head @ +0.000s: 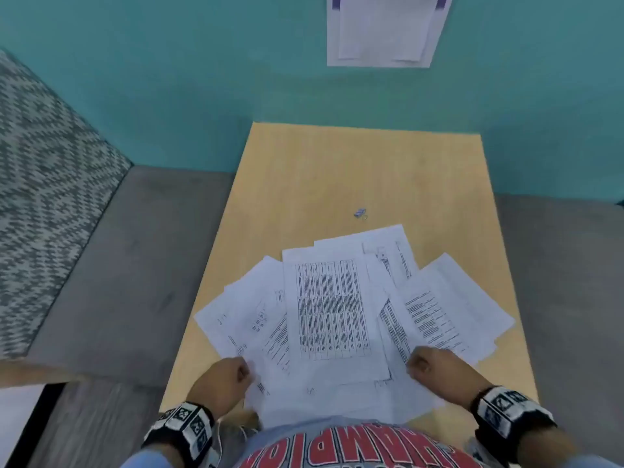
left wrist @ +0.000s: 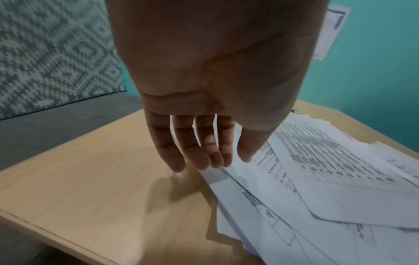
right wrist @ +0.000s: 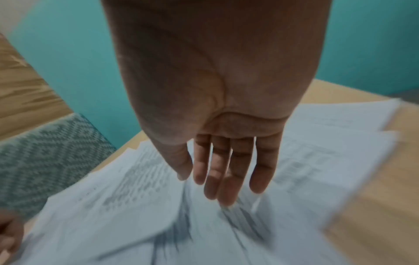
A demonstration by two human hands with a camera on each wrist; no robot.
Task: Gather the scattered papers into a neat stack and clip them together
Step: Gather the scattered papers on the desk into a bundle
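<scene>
Several printed white papers lie fanned and overlapping on the near half of a light wooden table. A small binder clip sits alone on the wood just beyond them. My left hand is at the pile's near-left edge, its straight fingers pointing down to where the paper edge meets the table. Over the near-right sheets my right hand points down too, fingertips touching the blurred papers. Neither hand grips anything.
The table stands against a teal wall with a sheet taped to it. A grey seat with a patterned cushion lies to the left. The table's far half is bare wood apart from the clip.
</scene>
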